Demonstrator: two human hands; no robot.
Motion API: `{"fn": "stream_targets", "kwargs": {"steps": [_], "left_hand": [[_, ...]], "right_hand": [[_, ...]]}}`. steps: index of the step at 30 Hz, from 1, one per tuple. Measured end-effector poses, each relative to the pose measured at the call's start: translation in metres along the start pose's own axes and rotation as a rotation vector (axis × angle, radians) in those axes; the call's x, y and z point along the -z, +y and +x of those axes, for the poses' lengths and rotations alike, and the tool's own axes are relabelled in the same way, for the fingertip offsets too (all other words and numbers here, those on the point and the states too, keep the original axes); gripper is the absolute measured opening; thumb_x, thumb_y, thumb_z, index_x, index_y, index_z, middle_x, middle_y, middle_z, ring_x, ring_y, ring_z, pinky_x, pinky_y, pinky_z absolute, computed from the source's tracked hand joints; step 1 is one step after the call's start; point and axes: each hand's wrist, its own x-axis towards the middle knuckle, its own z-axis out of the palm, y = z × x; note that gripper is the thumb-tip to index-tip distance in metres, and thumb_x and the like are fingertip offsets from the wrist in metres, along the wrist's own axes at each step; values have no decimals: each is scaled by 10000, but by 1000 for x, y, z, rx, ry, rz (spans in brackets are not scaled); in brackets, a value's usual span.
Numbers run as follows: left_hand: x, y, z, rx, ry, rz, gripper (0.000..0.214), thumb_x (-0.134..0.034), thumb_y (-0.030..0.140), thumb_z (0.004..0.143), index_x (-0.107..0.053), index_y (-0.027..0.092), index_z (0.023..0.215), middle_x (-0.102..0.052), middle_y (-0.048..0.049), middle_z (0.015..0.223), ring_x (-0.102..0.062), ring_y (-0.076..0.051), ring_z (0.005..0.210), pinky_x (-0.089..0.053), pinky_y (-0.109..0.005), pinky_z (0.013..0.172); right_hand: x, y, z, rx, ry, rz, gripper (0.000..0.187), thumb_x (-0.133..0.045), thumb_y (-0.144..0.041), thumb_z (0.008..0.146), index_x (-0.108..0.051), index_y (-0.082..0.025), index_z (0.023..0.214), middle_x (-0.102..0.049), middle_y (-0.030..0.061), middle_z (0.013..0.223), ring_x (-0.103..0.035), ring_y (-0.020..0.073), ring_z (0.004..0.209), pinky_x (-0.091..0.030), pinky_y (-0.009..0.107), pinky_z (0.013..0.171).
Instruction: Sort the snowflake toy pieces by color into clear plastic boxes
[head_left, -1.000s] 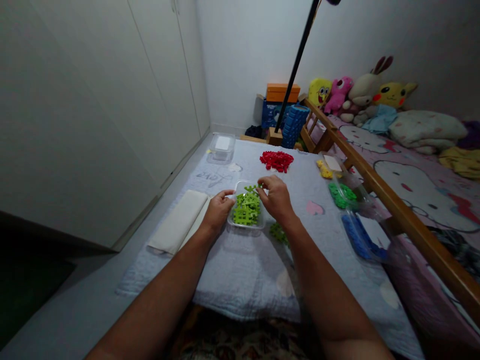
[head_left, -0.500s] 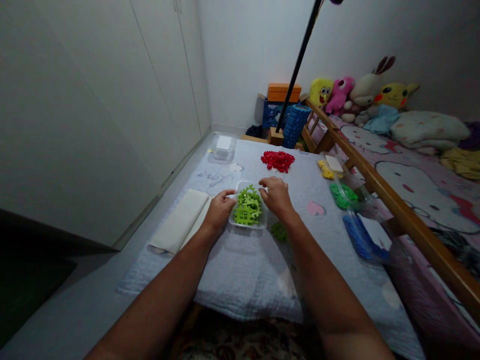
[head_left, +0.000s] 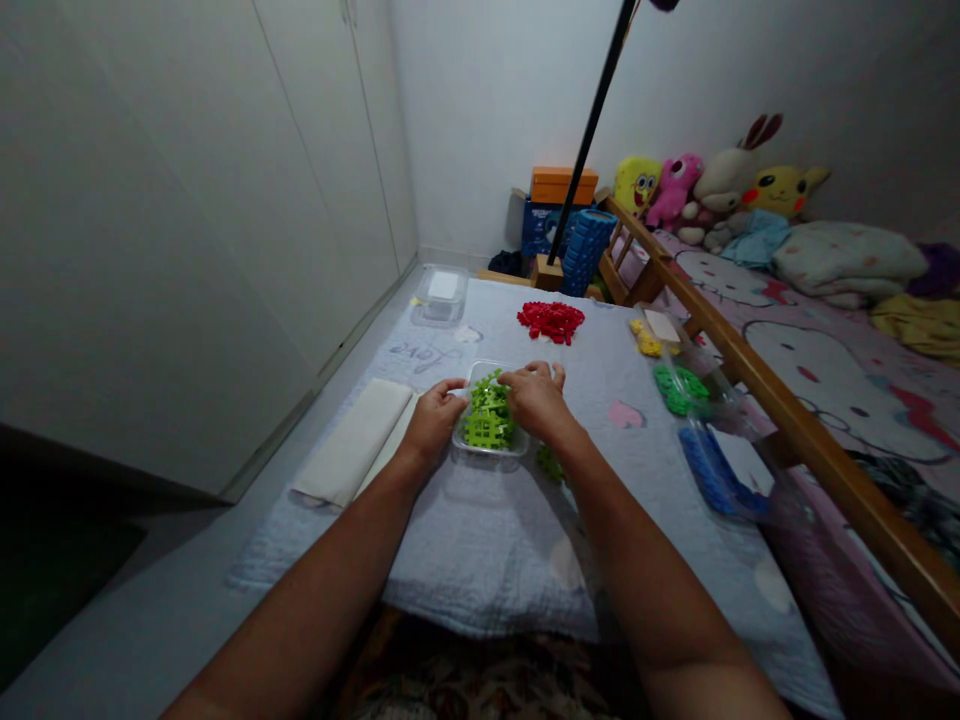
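A clear plastic container (head_left: 491, 453) stands on the cloth-covered table, heaped with light green interlocking plastic pieces (head_left: 487, 425). My left hand (head_left: 437, 418) holds its left rim, thumb and fingers closed on the edge. Over the right side of the container is my right hand (head_left: 536, 398), its fingers curled and the index fingertip at the upper pieces. Whatever lies between those fingers is hidden. More green pieces (head_left: 550, 463) lie on the cloth just right of the container, partly covered by my right wrist.
Red pieces (head_left: 551, 322) are piled at the back. A lidded clear container (head_left: 439, 297) stands back left, folded beige fabric (head_left: 352, 440) at left. Along the right edge are containers of yellow (head_left: 645, 338), green (head_left: 681, 390) and blue pieces (head_left: 716, 472), beside a wooden bed rail (head_left: 795, 410).
My right hand has shifted left from the container's right rim onto the green pieces. The left hand keeps its hold on the rim. The whole view has shifted slightly.
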Motion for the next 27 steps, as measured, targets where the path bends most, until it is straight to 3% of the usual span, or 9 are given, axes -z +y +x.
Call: {"fn": "stream_targets", "kwargs": {"steps": [3, 9, 16, 21, 27], "left_hand": [[1, -2, 2, 14, 5, 10, 489, -741, 341, 626, -683, 150, 1072, -513, 79, 570, -459, -109, 505, -351, -221, 516], [2, -3, 3, 17, -2, 12, 486, -745, 340, 628, -691, 148, 1071, -547, 63, 579, -485, -114, 503, -370, -223, 514], [1, -2, 2, -2, -4, 12, 476, -733, 342, 642, -683, 138, 1070, -483, 90, 559, -432, -98, 496, -355, -217, 511], [2, -3, 2, -14, 3, 29, 463, -725, 335, 642, -690, 144, 1063, -427, 101, 542, -380, -92, 489, -301, -208, 501], [2, -3, 2, -7, 8, 26, 455, -727, 347, 644, -694, 154, 1054, -426, 99, 529, -365, -94, 488, -304, -209, 502]], "right_hand": [[-4, -3, 1, 7, 20, -43, 336, -488, -183, 988, -763, -295, 1146, -766, 93, 1191, -450, 347, 1323, -114, 679, 1171], [-8, -1, -3, -3, 109, -24, 288, -515, -226, 989, -795, -288, 1021, -736, 91, 1132, -458, 335, 1251, -70, 714, 1184], [6, 14, -11, -75, 213, 54, 264, -580, -224, 970, -781, -257, 1139, -636, 120, 1353, -428, 335, 1332, -201, 621, 1188], [11, 47, -27, -74, 117, 143, 270, -637, -225, 933, -759, -229, 1174, -648, 123, 1294, -517, 307, 1222, -389, 470, 1063], [6, 75, -56, 12, -122, 203, 302, -753, -219, 849, -741, -189, 1149, -686, 86, 1099, -625, 217, 1032, -458, 337, 966]]}}
